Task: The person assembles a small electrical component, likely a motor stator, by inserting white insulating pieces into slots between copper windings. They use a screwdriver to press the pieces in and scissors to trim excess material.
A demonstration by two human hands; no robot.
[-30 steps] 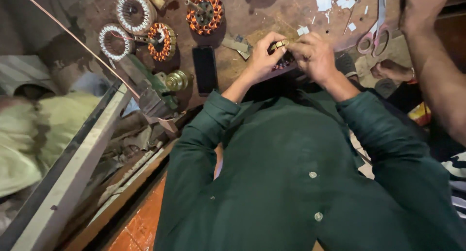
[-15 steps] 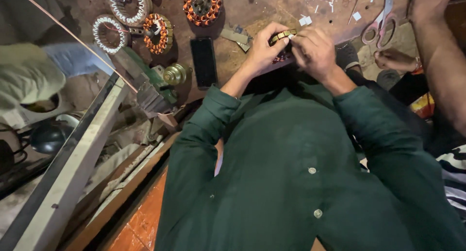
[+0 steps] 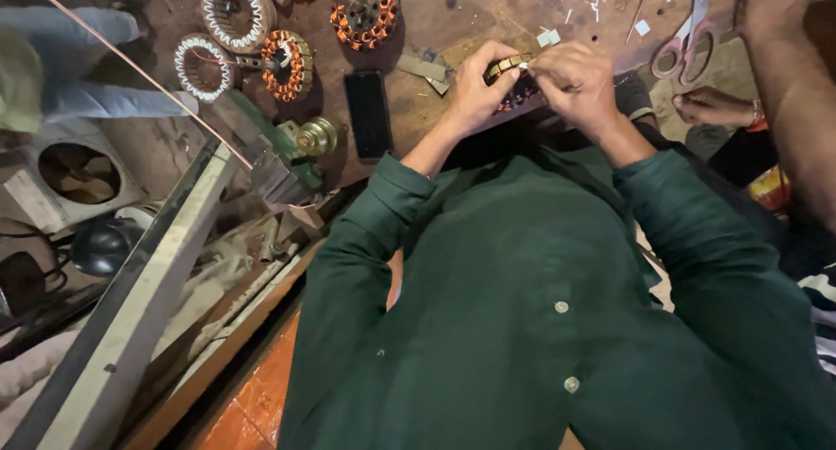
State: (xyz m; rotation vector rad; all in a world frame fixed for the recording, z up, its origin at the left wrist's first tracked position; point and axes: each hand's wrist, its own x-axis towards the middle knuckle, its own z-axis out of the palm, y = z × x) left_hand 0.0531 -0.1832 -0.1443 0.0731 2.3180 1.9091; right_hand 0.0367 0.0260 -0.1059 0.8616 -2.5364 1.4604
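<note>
Both my hands meet over a round motor stator with copper windings, at the near edge of a brown workbench. My left hand grips the stator's left side. My right hand pinches a small white paper slip at the stator's top rim. My dark green shirt sleeves fill the lower part of the view and hide most of the stator.
A black phone lies left of my hands. Several wound stators and a rotor sit further left. Scissors and white paper scraps lie at the right, beside another person's arm. A bench vise sits at the bench edge.
The view has shifted slightly; my hands stay on the stator, with the right fingers working at its top rim. A person at the far left has moved.
</note>
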